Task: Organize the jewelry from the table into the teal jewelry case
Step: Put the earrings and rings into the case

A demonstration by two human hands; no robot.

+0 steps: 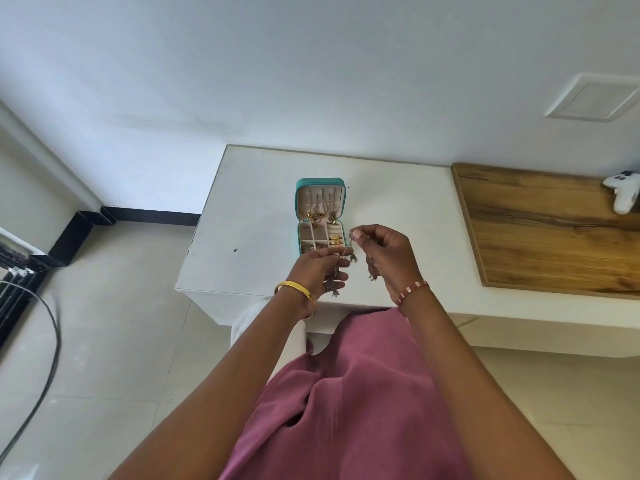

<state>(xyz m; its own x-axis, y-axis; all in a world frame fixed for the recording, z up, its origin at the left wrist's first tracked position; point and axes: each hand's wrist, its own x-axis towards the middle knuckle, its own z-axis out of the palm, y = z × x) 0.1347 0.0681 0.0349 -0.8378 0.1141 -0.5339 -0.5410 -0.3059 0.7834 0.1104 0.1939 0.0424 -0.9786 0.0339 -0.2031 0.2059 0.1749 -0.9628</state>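
Observation:
The teal jewelry case [300,216] lies open on the white table [249,209], its lid propped back with gold necklaces hanging inside and gold rings in the tray's right compartment. Just in front of the case, both hands hold a thin silvery chain with small dark charms [352,257] above the table. My left hand [320,268] pinches one end, and charms dangle below its fingers. My right hand [388,254] pinches the other end between thumb and forefinger, with another charm hanging under it.
A wooden board [554,233] lies on the right part of the table with a white game controller [623,195] on it. A wall stands right behind the table. A black cable [52,344] runs across the tiled floor at the left.

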